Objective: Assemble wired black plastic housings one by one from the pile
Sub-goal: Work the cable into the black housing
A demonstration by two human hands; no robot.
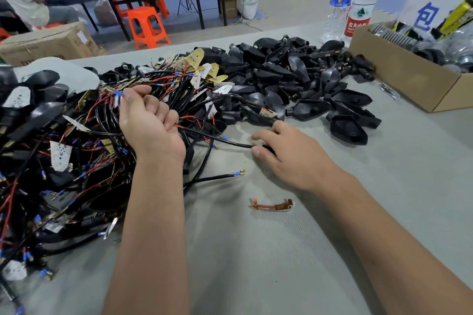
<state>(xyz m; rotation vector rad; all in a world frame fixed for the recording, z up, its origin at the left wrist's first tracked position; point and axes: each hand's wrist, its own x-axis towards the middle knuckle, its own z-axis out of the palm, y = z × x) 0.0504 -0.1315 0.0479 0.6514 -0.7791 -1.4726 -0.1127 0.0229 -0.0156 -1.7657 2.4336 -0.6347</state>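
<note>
Black housings [304, 79] lie in a big heap on the far side of the surface [256, 250], past my two hands. My left hand [148, 120] is turned palm up, with its fingers [133, 93] curled round a bunch of thin red and black wires [107, 100] lifted out of the wire pile [64, 161] on the left. My right hand [286, 153] lies palm down, its fingers pinching the end of a black cable [230, 142]. Whether that hand also hides a small part under it, I cannot tell.

The cable runs left to right, from the tangle by my left hand across to my right fingers. So its long line lies sideways in front of me.

The nearest loose housings [348, 130] sit just far and right of my right hand, much closer to it than to my left. I think the right hand is the one to reach for a housing.

A small brown strip [271, 206] lies near me on the surface. A cardboard box [399, 77] and two water bottles [350, 2] stand far right.
</note>
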